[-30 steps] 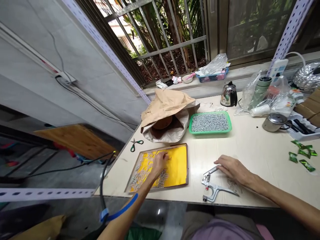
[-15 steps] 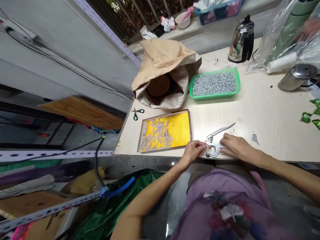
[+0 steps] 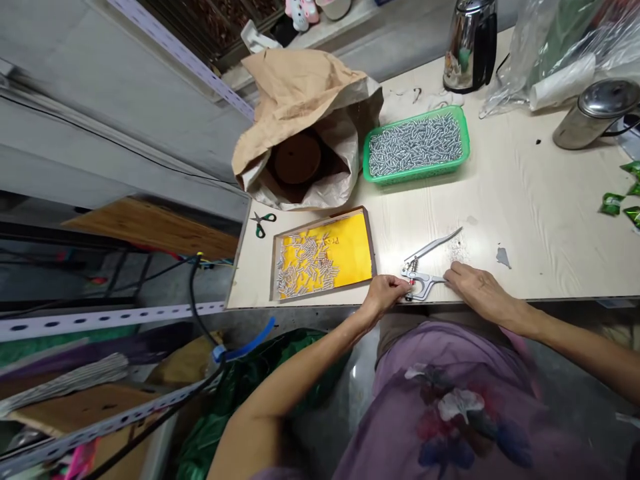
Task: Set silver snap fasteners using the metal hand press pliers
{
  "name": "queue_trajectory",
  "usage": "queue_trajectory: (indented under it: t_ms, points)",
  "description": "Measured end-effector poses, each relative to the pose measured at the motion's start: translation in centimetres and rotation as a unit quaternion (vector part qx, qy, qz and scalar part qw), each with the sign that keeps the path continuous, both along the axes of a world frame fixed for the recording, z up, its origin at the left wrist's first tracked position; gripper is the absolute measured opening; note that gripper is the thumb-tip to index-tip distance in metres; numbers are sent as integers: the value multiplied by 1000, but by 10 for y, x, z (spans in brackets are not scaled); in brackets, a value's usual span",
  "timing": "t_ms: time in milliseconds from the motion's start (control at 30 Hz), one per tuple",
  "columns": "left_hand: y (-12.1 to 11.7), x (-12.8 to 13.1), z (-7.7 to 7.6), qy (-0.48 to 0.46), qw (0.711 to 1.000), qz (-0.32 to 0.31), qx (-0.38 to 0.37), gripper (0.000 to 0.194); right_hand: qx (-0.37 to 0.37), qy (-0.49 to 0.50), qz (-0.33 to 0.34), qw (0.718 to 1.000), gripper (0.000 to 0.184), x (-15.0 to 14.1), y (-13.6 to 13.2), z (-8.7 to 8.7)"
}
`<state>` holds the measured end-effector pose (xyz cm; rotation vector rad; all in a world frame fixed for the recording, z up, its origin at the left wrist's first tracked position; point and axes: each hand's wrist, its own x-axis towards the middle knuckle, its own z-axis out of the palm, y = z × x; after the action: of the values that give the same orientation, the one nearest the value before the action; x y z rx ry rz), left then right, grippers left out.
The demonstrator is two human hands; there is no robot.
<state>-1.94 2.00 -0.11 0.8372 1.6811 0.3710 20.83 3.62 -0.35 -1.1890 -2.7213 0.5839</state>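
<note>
A metal hand press plier [image 3: 425, 263] lies at the near edge of the pale table [image 3: 525, 220], its long handles pointing to the right. My left hand [image 3: 386, 295] is pinched at the plier's jaw, fingers closed on something too small to name. My right hand [image 3: 475, 288] rests on the lower handle with curled fingers. Left of the plier sits a shallow wooden-framed tray with a yellow floor [image 3: 350, 250], with several small metal pieces heaped in its left half.
A green basket [image 3: 465, 143] full of small metal pieces stands behind. A brown paper sack [image 3: 295, 87], small scissors [image 3: 260, 223], a steel kettle [image 3: 470, 43], a steel pot [image 3: 597, 113], plastic bags and green wrappers [image 3: 620, 200] lie around. A purple garment covers my lap.
My left hand left the yellow tray and came to the plier's jaw. My right hand stayed on the plier, which moved to the table's near edge. The view tilted down.
</note>
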Motion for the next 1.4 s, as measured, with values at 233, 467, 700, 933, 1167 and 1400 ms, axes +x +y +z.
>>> queue_trajectory:
  t_ms: [233,467,700,933,1167,1400]
  points:
    - [4,1,0,42,997,-64,-14,16,-1,-14,1,1000,23,-1,-3,1]
    - [2,-3,2,16,996,-71,-44,18,25,1,27,999,26,6,16,-2]
    - [1,1,6,27,997,-46,-62,20,77,-7,41,996,90,6,50,-17]
    - [-5,0,1,46,996,-47,-61,27,72,-37,42,996,65,0,48,-9]
    - [-13,-1,0,224,910,-204,285,20,58,-38,47,996,31,2,34,-8]
    - [27,29,-13,202,757,-468,408,59,55,-10,23,998,46,7,26,-5]
